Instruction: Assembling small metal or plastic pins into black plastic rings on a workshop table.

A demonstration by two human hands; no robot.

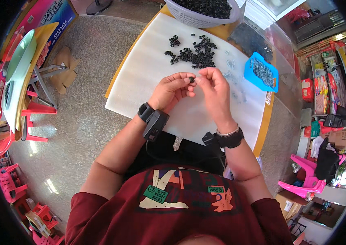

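Between the thumb and forefinger of my left hand (169, 90) is a small round black part (191, 80). Close beside it, my right hand (217, 94) is pinched, with thumb and forefinger together; whatever small thing may be in that pinch is too small to make out. Both hands are above a white sheet (134, 83) on the table. Just beyond them lies a loose pile of similar black parts (199, 55). Small clear pieces (230, 64) are scattered on the sheet to the right of the pile.
A blue basket (247, 74) full of small clear pieces stands at the table's right edge. At the far edge sits a pale colander (199, 19) heaped with black parts. The yellow table edge (118, 73) shows at left. Pink chair (310, 173) at right, red stools (38, 108) at left.
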